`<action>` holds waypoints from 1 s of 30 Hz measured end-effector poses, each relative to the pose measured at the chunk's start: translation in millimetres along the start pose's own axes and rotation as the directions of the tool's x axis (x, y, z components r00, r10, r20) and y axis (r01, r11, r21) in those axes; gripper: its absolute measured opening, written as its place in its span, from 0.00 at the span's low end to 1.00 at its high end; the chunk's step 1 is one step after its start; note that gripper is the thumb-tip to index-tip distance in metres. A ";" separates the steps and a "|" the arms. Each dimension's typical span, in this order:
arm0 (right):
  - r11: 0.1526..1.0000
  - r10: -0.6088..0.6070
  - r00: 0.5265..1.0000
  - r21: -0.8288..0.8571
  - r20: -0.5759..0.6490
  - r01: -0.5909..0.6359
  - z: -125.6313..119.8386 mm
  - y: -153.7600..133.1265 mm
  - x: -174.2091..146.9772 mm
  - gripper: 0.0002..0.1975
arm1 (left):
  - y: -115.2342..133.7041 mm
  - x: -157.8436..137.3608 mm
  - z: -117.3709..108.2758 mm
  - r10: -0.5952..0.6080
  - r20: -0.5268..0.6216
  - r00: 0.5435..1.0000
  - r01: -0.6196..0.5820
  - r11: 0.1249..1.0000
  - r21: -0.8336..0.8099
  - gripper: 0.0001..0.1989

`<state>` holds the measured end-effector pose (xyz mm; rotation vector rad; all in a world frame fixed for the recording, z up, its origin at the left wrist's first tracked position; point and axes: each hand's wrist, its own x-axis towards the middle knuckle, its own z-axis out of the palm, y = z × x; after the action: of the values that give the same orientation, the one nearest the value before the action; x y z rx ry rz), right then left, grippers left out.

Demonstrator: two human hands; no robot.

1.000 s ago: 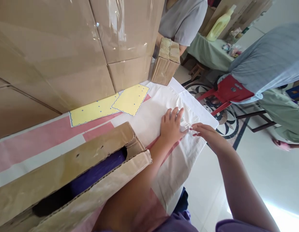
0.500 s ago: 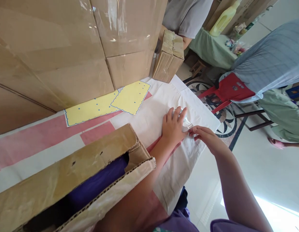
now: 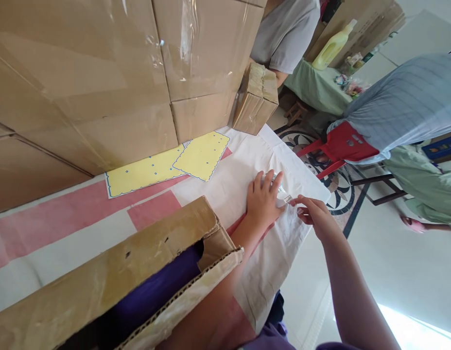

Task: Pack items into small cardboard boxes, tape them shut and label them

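On the cloth near the table's corner, my left hand (image 3: 263, 198) lies palm down with its fingers spread over a clear, shiny plastic thing (image 3: 281, 190), pressing it to the cloth. Most of that thing is hidden under the hand, so its kind cannot be made out. A small rectangular tab (image 3: 287, 198) with dark edges shows at its near right end. Right beside it, my right hand (image 3: 313, 214) is closed, thumb and forefinger pinched at this tab.
A long open carton (image 3: 112, 262) with something purple inside lies by my left forearm. Two yellow paper pieces (image 3: 201, 155) overlap before tall stacked cartons (image 3: 119, 92). A small carton (image 3: 256, 99) stands at the far edge, near a person in grey (image 3: 289, 36). Another person sits on a red chair (image 3: 351, 141).
The view has shifted a little, so the table and cartons appear lower. My right fingertips have drawn slightly away from my left hand, still at the tab. My left hand stays in place.
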<state>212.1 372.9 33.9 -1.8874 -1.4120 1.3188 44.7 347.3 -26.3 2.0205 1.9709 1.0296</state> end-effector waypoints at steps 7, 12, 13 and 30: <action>0.997 -0.072 0.989 0.017 0.128 0.071 5.5 -9.7 -1.5 0.24 | 0.3 0.1 0.0 0.009 -0.025 1.000 -0.008 1.000 0.008 0.40; 0.993 -0.096 0.977 0.084 0.193 0.081 9.5 -5.9 -0.2 0.24 | 0.5 0.3 -0.2 0.005 -0.016 1.000 -0.005 1.000 0.002 0.41; 0.991 -0.097 0.974 0.108 0.204 0.077 9.9 -5.2 -0.5 0.23 | 0.4 0.3 -0.2 0.005 -0.013 1.000 -0.005 1.000 0.005 0.42; 0.945 -0.106 0.980 0.322 0.170 0.046 26.5 13.5 -3.8 0.21 | -0.7 0.1 -4.9 0.018 0.011 1.000 -0.018 1.000 -0.001 0.40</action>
<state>195.5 359.3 13.0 -1.5180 -1.2534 1.6095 41.3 345.8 -22.9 2.0429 1.9494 1.0212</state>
